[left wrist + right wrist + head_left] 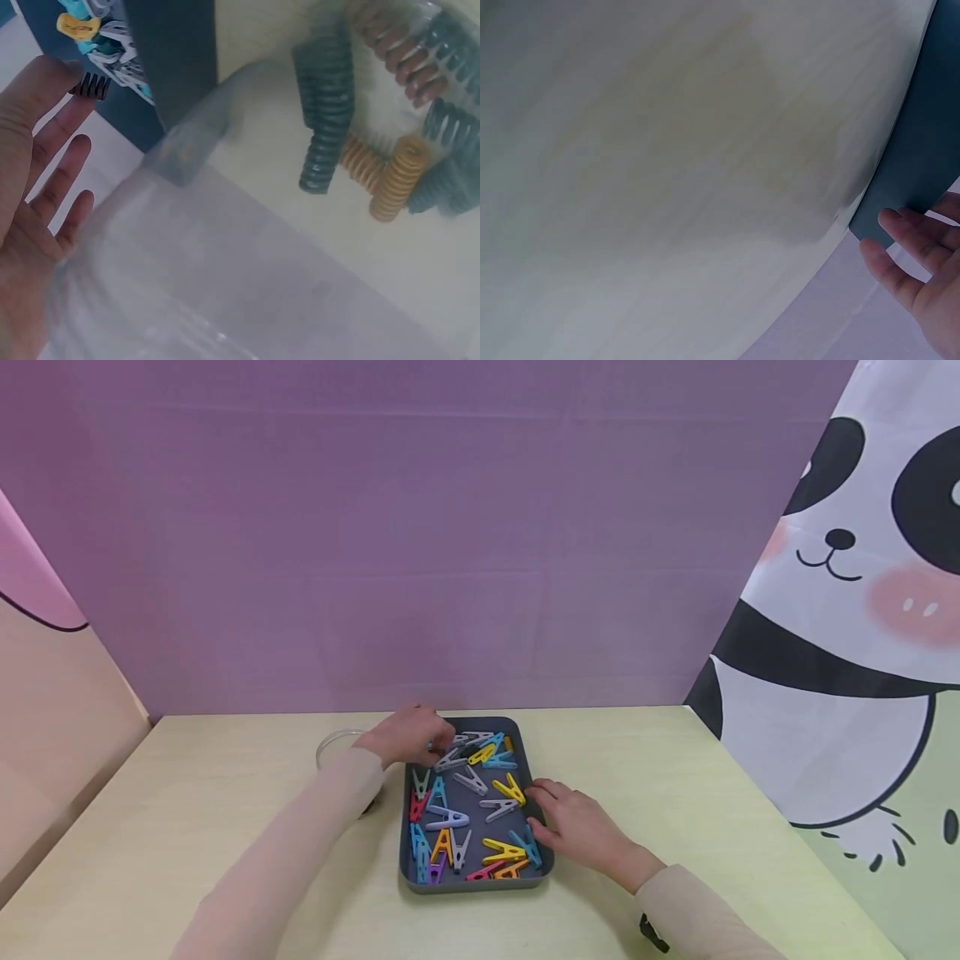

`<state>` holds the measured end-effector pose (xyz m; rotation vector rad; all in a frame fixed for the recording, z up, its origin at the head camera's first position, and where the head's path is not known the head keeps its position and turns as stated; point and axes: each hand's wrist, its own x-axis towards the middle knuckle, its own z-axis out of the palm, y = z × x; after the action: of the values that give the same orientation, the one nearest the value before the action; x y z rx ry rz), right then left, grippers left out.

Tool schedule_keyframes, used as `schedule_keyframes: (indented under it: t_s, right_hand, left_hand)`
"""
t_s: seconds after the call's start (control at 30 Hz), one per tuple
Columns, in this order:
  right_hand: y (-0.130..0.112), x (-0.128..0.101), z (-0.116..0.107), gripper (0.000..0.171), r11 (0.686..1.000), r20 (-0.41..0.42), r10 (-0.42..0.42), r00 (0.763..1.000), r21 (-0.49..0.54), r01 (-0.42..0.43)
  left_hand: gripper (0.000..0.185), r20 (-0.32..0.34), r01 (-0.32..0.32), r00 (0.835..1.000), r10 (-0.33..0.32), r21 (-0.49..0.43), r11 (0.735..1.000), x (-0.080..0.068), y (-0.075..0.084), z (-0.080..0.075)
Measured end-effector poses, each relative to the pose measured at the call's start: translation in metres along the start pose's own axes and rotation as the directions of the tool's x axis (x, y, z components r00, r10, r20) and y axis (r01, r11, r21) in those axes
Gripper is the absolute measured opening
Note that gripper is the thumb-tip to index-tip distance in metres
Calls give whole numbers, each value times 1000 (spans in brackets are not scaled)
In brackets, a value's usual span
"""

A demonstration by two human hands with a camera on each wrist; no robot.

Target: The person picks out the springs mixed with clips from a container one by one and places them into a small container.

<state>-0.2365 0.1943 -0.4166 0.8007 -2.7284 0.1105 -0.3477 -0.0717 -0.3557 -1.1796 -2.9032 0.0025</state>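
Right hand (573, 827) rests flat with loose fingers on the gray tray's (409, 875) edge to steady it, while left hand (408, 737) pinches a small black spring (90, 85) over the pegs (472, 810).

Two bare hands, long pale beige sleeves, small black wrist strap
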Motion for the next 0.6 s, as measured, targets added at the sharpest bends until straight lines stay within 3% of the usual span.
schedule_keyframes:
  t_s: [0.2, 0.6]
  right_hand:
    - [0, 0, 0, 42, 1000, -9, -2, 1000, -1, 2]
    - [0, 0, 1, 41, 1000, -22, -18, 1000, -25, 18]
  left_hand:
    - [14, -44, -68, 997, 67, -15, 998, -9, 1, -10]
    - [9, -120, -74, 990, 71, -22, 997, -37, -2, -32]
